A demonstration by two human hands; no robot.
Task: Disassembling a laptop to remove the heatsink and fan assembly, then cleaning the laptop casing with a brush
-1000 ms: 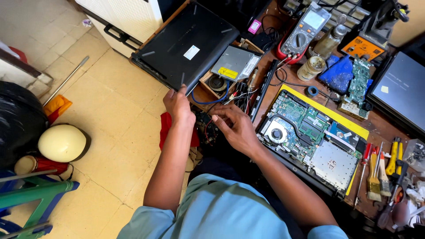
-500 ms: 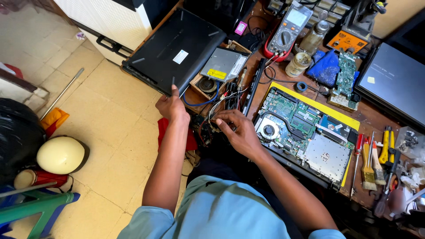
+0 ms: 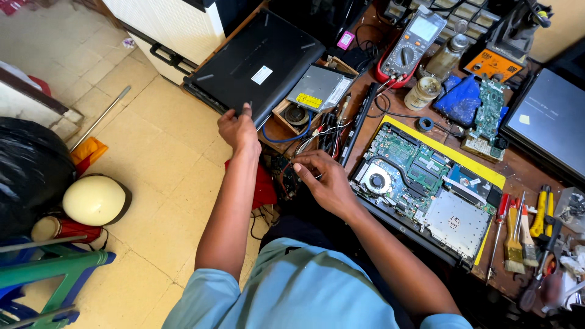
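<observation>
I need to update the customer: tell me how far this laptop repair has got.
Done: the opened laptop lies on the yellow mat with its board and fan bared; the black bottom cover is off. In hand: the left hand grips that cover's edge, while the right hand picks among small parts at the bench's front edge. Left: the laptop is not yet closed up.

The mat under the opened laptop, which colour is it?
Yellow mat, seen best in the head view.

black laptop lid (image 3: 256, 64), green circuit board (image 3: 414, 173), yellow mat (image 3: 454, 155).
</observation>
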